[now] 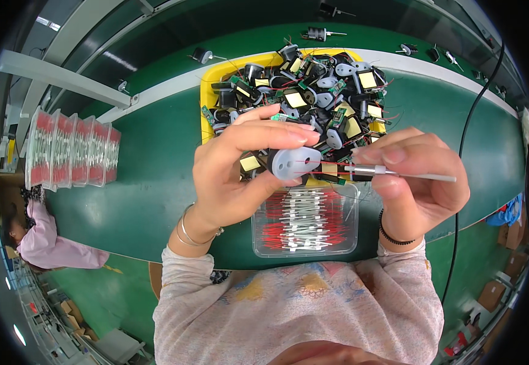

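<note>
Grey plastic cap with holes [295, 163], pinched in the left hand [237, 173] above the clear tray of red-wired parts [305, 222], may slip off its thin red leads if the right hand [419, 176], gripping the slim metal tube [392, 174], tugs crookedly.

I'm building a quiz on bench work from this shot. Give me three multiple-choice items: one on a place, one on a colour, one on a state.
1. Where does the clear box of red and white parts sit?
A. nearer the person than the yellow tray
B. inside the tray
C. on the floor

2. What colour is the tray holding the loose components?
A. blue
B. yellow
C. white

3. What is the right hand doing?
A. resting flat
B. pinching a thin metal rod
C. hanging empty

Answers: 1 A, the box lies below the tray in the picture. 2 B, its rim is yellow. 3 B, the fingers close on the rod.
</note>
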Tool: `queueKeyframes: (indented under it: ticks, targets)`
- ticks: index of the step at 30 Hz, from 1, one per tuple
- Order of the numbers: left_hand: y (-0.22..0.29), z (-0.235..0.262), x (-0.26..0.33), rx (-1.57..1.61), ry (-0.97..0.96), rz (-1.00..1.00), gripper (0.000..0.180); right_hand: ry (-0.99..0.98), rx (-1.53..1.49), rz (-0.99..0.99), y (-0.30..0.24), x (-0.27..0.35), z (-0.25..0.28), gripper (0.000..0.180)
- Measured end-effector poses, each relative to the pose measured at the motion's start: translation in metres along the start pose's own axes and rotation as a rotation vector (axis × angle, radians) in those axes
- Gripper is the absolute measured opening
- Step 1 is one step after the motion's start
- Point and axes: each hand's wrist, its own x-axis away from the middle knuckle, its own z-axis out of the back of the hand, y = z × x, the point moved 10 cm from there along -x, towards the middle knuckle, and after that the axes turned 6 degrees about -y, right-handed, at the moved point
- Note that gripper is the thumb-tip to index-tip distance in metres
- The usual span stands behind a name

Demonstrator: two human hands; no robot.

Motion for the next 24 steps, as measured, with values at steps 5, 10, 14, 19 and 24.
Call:
queueKeyframes:
  ticks: [5,10,14,19,24]
  targets:
    - [0.003,0.002,0.000,-0.067,0.012,-0.027,0.036,-0.033,0.006,-0.005,-0.005,-0.002,-0.002,0.016]
    - [0.005,0.004,-0.001,0.025,0.080,-0.010,0.034,-0.034,0.042,0.025,-0.005,-0.004,-0.001,0.017]
    - [0.008,0.004,-0.001,0.018,0.084,-0.026,0.035,-0.055,0.092,0.027,-0.010,-0.005,-0.001,0.016]
    - [0.010,0.005,-0.001,-0.003,0.091,-0.029,0.034,-0.150,0.196,0.058,-0.023,-0.011,-0.009,0.019]
    - [0.010,0.003,-0.001,-0.013,0.090,-0.040,0.032,-0.111,0.204,0.076,-0.025,-0.008,-0.005,0.025]
